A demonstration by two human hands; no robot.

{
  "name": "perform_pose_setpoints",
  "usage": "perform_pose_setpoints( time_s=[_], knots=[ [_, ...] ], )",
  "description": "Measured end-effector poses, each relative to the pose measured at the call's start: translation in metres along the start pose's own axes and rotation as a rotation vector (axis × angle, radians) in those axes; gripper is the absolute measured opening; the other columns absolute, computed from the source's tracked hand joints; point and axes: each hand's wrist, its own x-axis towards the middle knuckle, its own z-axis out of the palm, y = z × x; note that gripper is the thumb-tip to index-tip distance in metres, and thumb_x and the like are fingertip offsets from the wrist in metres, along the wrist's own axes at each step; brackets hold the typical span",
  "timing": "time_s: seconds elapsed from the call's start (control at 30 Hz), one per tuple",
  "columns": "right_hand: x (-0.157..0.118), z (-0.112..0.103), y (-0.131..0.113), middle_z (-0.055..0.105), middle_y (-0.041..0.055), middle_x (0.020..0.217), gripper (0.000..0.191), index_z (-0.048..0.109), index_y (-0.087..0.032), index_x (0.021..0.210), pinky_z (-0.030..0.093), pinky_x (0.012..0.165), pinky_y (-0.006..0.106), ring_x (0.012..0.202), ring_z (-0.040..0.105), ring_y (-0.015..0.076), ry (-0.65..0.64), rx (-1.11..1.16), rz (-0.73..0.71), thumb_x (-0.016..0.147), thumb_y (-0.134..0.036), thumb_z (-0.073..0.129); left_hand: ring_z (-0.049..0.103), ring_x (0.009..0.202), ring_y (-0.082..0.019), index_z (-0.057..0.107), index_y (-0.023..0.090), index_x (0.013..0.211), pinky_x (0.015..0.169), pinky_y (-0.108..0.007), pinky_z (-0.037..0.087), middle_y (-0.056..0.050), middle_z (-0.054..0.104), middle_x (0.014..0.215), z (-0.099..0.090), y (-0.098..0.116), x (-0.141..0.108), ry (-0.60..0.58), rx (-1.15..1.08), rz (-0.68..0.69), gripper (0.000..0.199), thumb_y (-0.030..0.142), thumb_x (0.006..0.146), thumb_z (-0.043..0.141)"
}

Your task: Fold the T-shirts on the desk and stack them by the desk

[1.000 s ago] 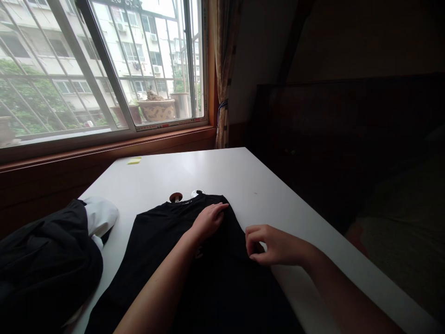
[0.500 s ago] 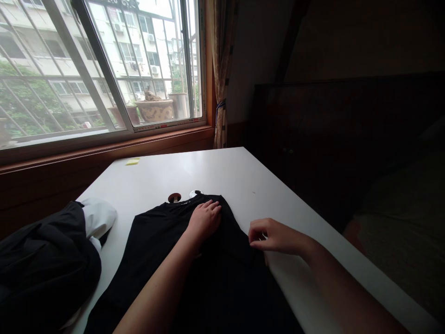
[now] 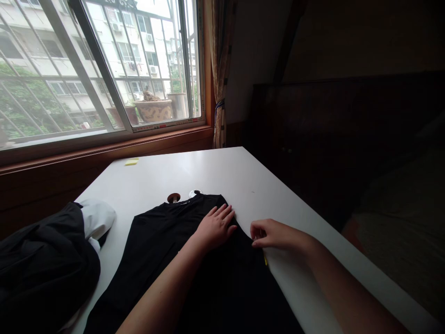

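Note:
A black shirt point(image 3: 162, 234) lies spread out on the white table point(image 3: 208, 169), its neckline toward the window. My left hand point(image 3: 216, 227) rests flat on its upper right part, fingers stretched toward the shoulder edge. At the shirt's right edge, my right hand point(image 3: 273, 234) is closed, with thumb and fingers pinched on the fabric. A small yellow piece point(image 3: 265, 259) peeks out by the shirt's side, just below the right hand; its kind is unclear.
Bundled black clothes point(image 3: 45, 260) with a white cloth point(image 3: 98, 217) lie at the left. Two round holes, one a brown opening point(image 3: 174, 198), sit beyond the neckline. A yellow paper slip point(image 3: 131, 162) lies near the far edge. A barred window point(image 3: 153, 69) stands behind.
My left hand has slid right and slightly nearer across the shirt, its fingers now more spread. My right hand has stayed nearly in place at the edge.

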Motion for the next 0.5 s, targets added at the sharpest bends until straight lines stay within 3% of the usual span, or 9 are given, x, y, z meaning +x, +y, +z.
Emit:
perform_pose_setpoints(
  time_s=[0.1, 0.2, 0.5],
  knots=[
    [-0.001, -0.001, -0.001, 0.07, 0.0023, 0.084, 0.02, 0.071, -0.019, 0.084, 0.042, 0.066, 0.027, 0.079, 0.061, 0.019, -0.019, 0.011, 0.041, 0.075, -0.037, 0.076, 0.027, 0.154, -0.025, 0.039, 0.022, 0.156, 0.125, -0.05, 0.025, -0.006, 0.034, 0.164, 0.007, -0.007, -0.001, -0.034, 0.028, -0.128, 0.058, 0.051, 0.105, 0.037],
    [-0.002, -0.002, -0.003, 0.07, 0.0024, 0.084, 0.02, 0.072, -0.019, 0.085, 0.042, 0.065, 0.027, 0.079, 0.061, 0.019, -0.041, 0.019, 0.075, 0.074, -0.036, 0.075, 0.026, 0.154, -0.027, 0.039, 0.022, 0.157, 0.125, -0.055, 0.023, -0.008, 0.033, 0.164, 0.009, -0.017, -0.002, -0.026, 0.045, -0.22, 0.057, 0.048, 0.106, 0.035],
    [-0.007, -0.005, -0.005, 0.068, 0.0033, 0.085, 0.018, 0.069, -0.019, 0.087, 0.041, 0.062, 0.027, 0.076, 0.061, 0.0188, -0.07, 0.015, 0.077, 0.079, -0.036, 0.071, 0.027, 0.153, -0.033, 0.041, 0.02, 0.155, 0.122, -0.061, 0.024, -0.011, 0.036, 0.163, 0.001, -0.02, -0.004, 0.039, 0.063, -0.292, 0.056, 0.041, 0.103, 0.041]
  ],
)
